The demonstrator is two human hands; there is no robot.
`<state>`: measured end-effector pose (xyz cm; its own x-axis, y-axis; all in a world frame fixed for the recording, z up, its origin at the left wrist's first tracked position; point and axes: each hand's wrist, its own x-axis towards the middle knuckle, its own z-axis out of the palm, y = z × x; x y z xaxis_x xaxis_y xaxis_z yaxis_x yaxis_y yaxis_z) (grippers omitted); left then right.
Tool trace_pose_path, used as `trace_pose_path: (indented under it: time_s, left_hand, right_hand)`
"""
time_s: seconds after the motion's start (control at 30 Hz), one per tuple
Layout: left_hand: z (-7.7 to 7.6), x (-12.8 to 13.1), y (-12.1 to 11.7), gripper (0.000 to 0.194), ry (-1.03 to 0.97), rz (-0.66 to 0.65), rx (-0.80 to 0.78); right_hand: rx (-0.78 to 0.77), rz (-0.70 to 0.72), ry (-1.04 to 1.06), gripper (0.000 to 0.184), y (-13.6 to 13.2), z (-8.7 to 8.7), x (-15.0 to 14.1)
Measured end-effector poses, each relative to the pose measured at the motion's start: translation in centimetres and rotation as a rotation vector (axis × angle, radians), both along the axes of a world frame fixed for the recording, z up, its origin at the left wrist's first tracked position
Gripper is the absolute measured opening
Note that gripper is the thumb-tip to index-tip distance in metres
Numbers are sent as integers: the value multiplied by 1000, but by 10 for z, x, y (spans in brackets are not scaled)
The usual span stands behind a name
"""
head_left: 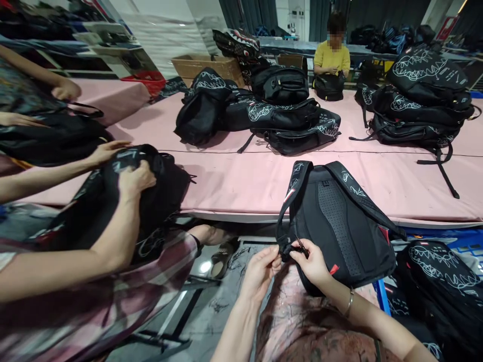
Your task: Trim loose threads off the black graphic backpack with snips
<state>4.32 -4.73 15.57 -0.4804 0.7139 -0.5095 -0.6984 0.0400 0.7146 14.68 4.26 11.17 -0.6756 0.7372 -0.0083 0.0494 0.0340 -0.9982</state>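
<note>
A black backpack (341, 221) rests back side up across my lap and against the table edge. White scribble prints run along its two shoulder straps (349, 183), and small red tabs show at its sides. At its lower left corner, my left hand (264, 269) pinches the end of a shoulder strap. Close beside it, my right hand (311, 261) has its fingers closed on the same strap end, near a dark buckle or webbing piece. Fingers cover most of that small part, so its exact shape is hidden.
A pink-covered table (234, 176) spans ahead, bearing piled black backpacks (287, 120) and another stack (418, 110) at right. More backpacks (441, 271) fill a blue crate at lower right. Close on my left, a co-worker's hands (138, 178) handle a black bag. Another person (332, 58) sits opposite.
</note>
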Motion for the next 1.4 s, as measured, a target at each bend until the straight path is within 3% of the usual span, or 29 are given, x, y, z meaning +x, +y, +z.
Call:
trace_pose_path:
  time_s: [0.2,0.43,0.83,0.93,1.0,1.2,1.33,1.4]
  left_hand:
    - [-1,7,3,43,-46,7,22]
    - [2,10,2,42,22,15,14]
    - [8,14,2,42,99,31,-17]
    - [10,14,2,41,95,30,-25]
    - [11,14,3,41,90,29,-32]
    - [13,14,1,44,149,-9,-74]
    - [4,2,-8,44,373,-26,-186]
    - [-4,-5,-10,35,663,-24,-252]
  right_hand:
    - [206,-120,-110,27,-3,13,16]
    - [465,79,-249,13,6,31,36]
    - [776,131,-304,9,15,34,31]
    - [749,148,-273,11,18,36,32]
    - [648,148,-238,10,19,34,32]
    - [11,145,-18,19,18,10,12]
    - [-27,178,-129,19,20,5,-2]
    - [20,160,-201,16,18,10,-6]
